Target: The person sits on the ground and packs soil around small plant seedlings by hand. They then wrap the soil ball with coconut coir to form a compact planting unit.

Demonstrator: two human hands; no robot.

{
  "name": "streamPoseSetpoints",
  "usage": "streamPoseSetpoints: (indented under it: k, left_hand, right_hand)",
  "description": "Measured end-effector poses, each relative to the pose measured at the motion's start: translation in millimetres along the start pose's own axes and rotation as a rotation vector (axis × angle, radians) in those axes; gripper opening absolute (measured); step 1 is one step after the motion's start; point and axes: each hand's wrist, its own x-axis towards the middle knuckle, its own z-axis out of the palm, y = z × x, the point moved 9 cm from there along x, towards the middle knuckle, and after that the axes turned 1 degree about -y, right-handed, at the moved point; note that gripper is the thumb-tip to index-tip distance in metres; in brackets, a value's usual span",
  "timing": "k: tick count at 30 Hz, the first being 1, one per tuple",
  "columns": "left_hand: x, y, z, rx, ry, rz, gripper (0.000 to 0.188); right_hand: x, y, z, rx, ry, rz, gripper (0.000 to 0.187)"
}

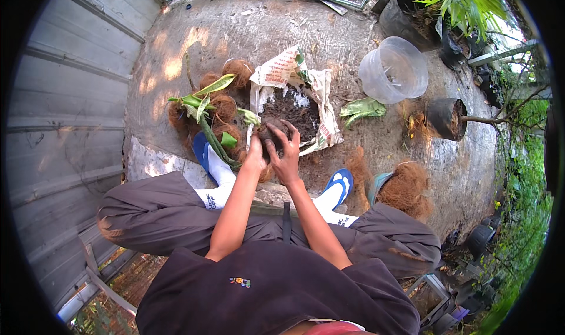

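Both of my hands cup a round, dark brown lump of soil point(272, 134) at the near left edge of an open sack. My left hand point(256, 152) presses against its left side, with some fingers hidden. On the other side, my right hand point(286, 155) curves its fingers over the lump. The white sack point(327, 108) has its top rolled open and holds dark soil point(297, 112) with white patches. Just left of my hands lie several brown coconut-fibre balls point(224, 107) and green leafy cuttings point(216, 85).
A clear plastic tub point(393, 70) stands at the far right, near a crumpled pale green cloth-like piece point(362, 109). A black pot point(445, 119) with a thin trunk lies tipped beyond. Brown coconut fibre point(406, 188) sits beside my right knee. Metal sheeting point(76, 100) walls the left.
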Motion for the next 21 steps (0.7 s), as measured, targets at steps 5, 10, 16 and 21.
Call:
streamPoseSetpoints:
  k: [5, 10, 16, 21]
  left_hand:
    - [-48.5, 42.9, 47.2, 0.291, -0.042, 0.189, 0.057]
    - [-27.3, 42.5, 37.7, 0.491, -0.129, 0.329, 0.063]
    - [-101.7, 93.8, 94.8, 1.504, 0.210, 0.539, 0.071]
    - [-102.0, 67.2, 120.6, 1.183, 0.075, 1.019, 0.068]
  right_hand:
    - [20.8, -8.6, -27.4, 0.238, 0.158, 0.045, 0.082]
    - [26.1, 17.6, -27.6, 0.574, 0.080, 0.157, 0.075]
    - [8.4, 77.7, -14.4, 1.312, 0.159, 0.567, 0.059]
    - [-4.3, 82.2, 4.8, 1.544, 0.143, 0.717, 0.060]
